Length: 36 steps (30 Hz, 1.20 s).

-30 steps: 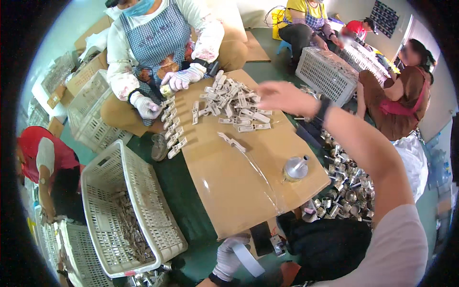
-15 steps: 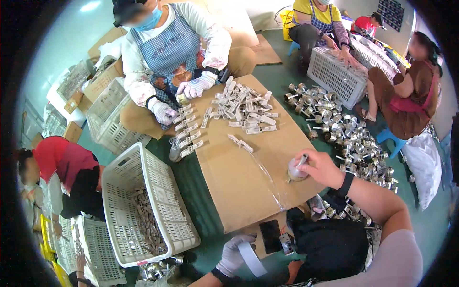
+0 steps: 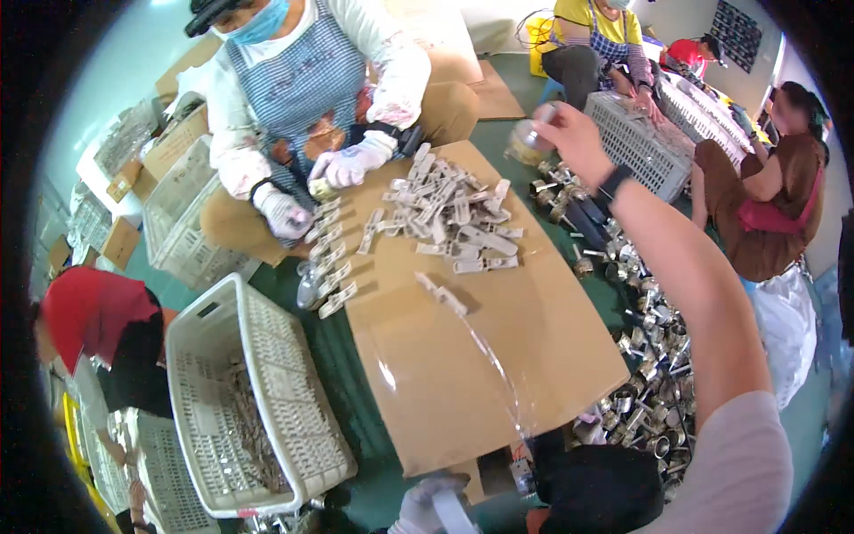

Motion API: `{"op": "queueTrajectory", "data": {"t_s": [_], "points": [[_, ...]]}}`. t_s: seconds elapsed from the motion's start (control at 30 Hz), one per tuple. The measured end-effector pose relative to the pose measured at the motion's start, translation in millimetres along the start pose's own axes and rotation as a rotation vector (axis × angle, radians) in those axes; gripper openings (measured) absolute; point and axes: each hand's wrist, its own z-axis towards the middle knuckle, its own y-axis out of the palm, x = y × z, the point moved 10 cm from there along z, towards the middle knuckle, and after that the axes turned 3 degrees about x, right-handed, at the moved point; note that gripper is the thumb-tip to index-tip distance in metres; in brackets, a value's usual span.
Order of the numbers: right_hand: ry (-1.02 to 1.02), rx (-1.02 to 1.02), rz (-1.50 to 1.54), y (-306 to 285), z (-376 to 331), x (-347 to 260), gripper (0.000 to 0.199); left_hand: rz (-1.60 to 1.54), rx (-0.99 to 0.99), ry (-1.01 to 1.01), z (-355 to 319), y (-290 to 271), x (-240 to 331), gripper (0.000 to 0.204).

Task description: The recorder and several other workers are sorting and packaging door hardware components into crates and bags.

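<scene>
My right hand, bare with a dark wristband, is raised beyond the cardboard's right edge. Its fingers close on a small round, shiny, partly see-through thing, blurred by motion. Low in the picture, my left hand, in a pale glove, grips a whitish curved band, partly cut off by the frame. Between my hands lies a sheet of brown cardboard. On it rest a lone pale clip-like piece with a clear shiny strip trailing toward me, and a heap of similar pieces.
Round metal cups with stems cover the floor at right. A white crate of flat pieces stands at left. Across the cardboard, a co-worker's gloved hands work beside a row of clips. Other people sit near crates behind.
My right hand has lifted the round thing off the cardboard and carried it far and right. My left hand has dropped lower in the picture. The view has shifted slightly.
</scene>
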Motion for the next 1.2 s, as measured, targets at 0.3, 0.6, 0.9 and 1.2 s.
{"op": "queueTrajectory", "data": {"t_s": [0.3,0.6,0.9,1.2], "points": [[0.137,-0.013,0.174,99,44,92,0.024,0.002,0.022,-0.057,-36,1,17,0.029],[0.069,-0.166,-0.076,159,34,80,0.041,-0.068,-0.015,-0.105,-38,5,21,0.031],[0.362,-0.373,0.147,134,-59,56,0.07,-0.033,0.079,-0.047,-34,-4,39,0.029],[0.126,-0.161,0.482,102,-91,-1,0.058,-0.07,0.333,-0.153,-39,-81,23,0.046]]}}
